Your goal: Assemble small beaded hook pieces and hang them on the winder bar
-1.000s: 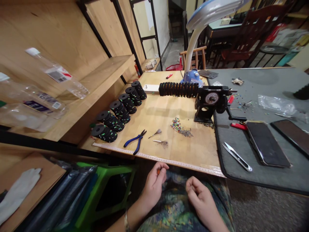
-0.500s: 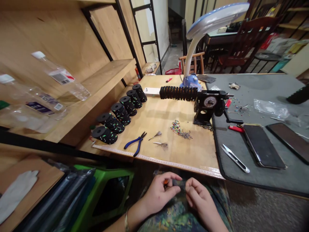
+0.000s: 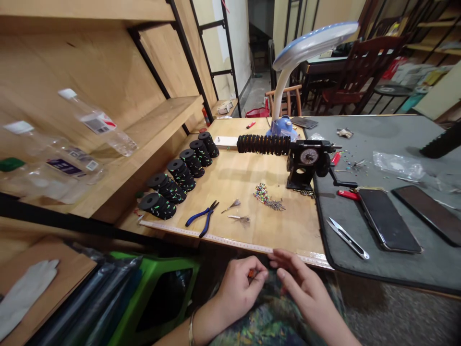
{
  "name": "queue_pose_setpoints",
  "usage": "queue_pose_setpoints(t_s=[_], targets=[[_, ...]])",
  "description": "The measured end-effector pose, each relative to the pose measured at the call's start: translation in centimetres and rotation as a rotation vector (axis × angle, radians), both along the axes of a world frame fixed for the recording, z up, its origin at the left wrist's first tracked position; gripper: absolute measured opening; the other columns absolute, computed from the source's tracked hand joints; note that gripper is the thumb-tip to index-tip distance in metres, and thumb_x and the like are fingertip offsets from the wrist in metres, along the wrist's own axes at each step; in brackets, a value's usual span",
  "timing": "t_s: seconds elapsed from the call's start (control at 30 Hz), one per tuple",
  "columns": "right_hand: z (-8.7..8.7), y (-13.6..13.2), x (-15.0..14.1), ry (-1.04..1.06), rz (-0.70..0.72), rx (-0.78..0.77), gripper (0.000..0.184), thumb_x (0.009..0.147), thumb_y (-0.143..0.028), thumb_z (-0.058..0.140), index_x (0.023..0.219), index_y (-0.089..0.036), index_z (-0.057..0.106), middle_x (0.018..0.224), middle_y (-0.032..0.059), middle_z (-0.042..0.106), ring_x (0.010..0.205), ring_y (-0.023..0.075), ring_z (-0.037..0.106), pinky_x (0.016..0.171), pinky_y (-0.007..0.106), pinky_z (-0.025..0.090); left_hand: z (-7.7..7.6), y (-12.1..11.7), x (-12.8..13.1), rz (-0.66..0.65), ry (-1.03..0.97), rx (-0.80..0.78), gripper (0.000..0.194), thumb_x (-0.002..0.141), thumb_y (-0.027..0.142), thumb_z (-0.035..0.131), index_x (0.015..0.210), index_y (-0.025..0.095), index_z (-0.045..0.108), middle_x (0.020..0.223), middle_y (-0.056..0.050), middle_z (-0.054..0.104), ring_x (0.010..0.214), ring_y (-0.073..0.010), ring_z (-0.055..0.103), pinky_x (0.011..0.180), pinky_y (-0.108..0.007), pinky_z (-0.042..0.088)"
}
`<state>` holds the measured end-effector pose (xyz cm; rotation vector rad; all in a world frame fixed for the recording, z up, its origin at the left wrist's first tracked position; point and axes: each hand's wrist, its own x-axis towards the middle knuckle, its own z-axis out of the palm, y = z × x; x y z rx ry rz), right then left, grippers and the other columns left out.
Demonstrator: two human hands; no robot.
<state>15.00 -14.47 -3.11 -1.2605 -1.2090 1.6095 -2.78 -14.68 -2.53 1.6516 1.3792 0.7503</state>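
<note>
My left hand (image 3: 237,288) is low in front of the table, its fingers pinched on a small orange item (image 3: 251,274). My right hand (image 3: 298,283) is next to it, fingers apart, with the fingertips near the table's front edge and a measuring tape (image 3: 230,241) stuck along it. Nothing shows in that hand. On the wooden tabletop (image 3: 252,173) stand several black spools (image 3: 176,168) flecked with colour. Blue-handled pliers (image 3: 203,218) lie closer to my hands, and a heap of coloured beads (image 3: 266,197) lies to their right.
A black hand-crank winder (image 3: 306,161) with a ribbed black coil stands at the table's far side. A grey mat (image 3: 378,129) to the right holds thread snips (image 3: 347,245) and two phones (image 3: 389,220). Plastic bottles (image 3: 97,122) stand on a shelf at left. A green stool (image 3: 154,288) is below.
The hands came together over my lap around a dark piece, which no longer shows. My right hand has moved up toward the table edge, and the view has tilted slightly.
</note>
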Motion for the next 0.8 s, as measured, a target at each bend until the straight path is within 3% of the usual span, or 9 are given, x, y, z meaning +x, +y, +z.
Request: queue_pose_setpoints(t_s=[0.13,0.27,0.5,0.63,0.7,0.8], targets=[[-0.8,-0.1,-1.3,0.072,0.126,0.008,0.036,0.084,-0.046,0.06,0.109,-0.02,0.061,0.093,0.009,0.071,0.087,0.0236,0.066,0.075,0.034,0.052,0.6,0.0,0.0,-0.044,0.035,0.048,0.017,0.085,0.022,0.054,0.072,0.016,0.064,0.065,-0.003,0.065,0.059,-0.0138,0.056,0.057,-0.023,0.038],[-1.8,0.2,-1.7,-0.031,0.144,0.085,0.031,0.085,-0.046,0.06,0.099,-0.018,0.063,0.067,0.0,0.062,0.065,0.0174,0.058,0.062,0.027,0.046,0.7,0.1,-0.2,-0.008,0.01,0.03,0.015,0.084,0.02,0.055,0.074,0.017,0.066,0.066,-0.003,0.067,0.058,-0.0141,0.057,0.055,-0.023,0.038],[-1.7,1.0,-1.5,-0.17,0.103,0.225,0.036,0.084,-0.051,0.056,0.066,-0.02,0.054,0.059,-0.0025,0.051,0.057,0.0142,0.046,0.055,0.025,0.037,2.0,1.4,-1.2,-0.013,0.094,0.112,0.016,0.084,0.024,0.057,0.072,0.018,0.066,0.062,-0.002,0.064,0.057,-0.0143,0.055,0.054,-0.024,0.036],[-1.9,0.9,-1.2,-0.083,-0.038,0.173,0.042,0.082,-0.058,0.057,0.066,-0.02,0.054,0.055,-0.0045,0.045,0.052,0.0128,0.041,0.052,0.025,0.033,3.7,4.3,-3.7,0.08,0.251,0.275,0.017,0.089,0.026,0.052,0.08,0.019,0.065,0.069,-0.003,0.065,0.063,-0.0165,0.059,0.059,-0.025,0.039],[-2.0,0.7,-1.1,-0.029,-0.116,0.127,0.045,0.08,-0.062,0.058,0.066,-0.02,0.054,0.052,-0.0057,0.042,0.05,0.0118,0.039,0.051,0.025,0.031,4.3,6.7,-5.4,0.187,0.44,0.334,0.014,0.088,0.027,0.053,0.089,0.019,0.064,0.075,-0.004,0.067,0.066,-0.0187,0.061,0.061,-0.027,0.04],[-2.1,0.4,-1.0,0.032,-0.175,0.056,0.047,0.076,-0.066,0.06,0.068,-0.02,0.055,0.05,-0.0067,0.04,0.048,0.0106,0.035,0.049,0.025,0.028,4.7,10.3,-7.7,0.265,0.762,0.277,0.015,0.088,0.027,0.054,0.098,0.019,0.062,0.09,-0.007,0.069,0.08,-0.0223,0.064,0.067,-0.029,0.043]])
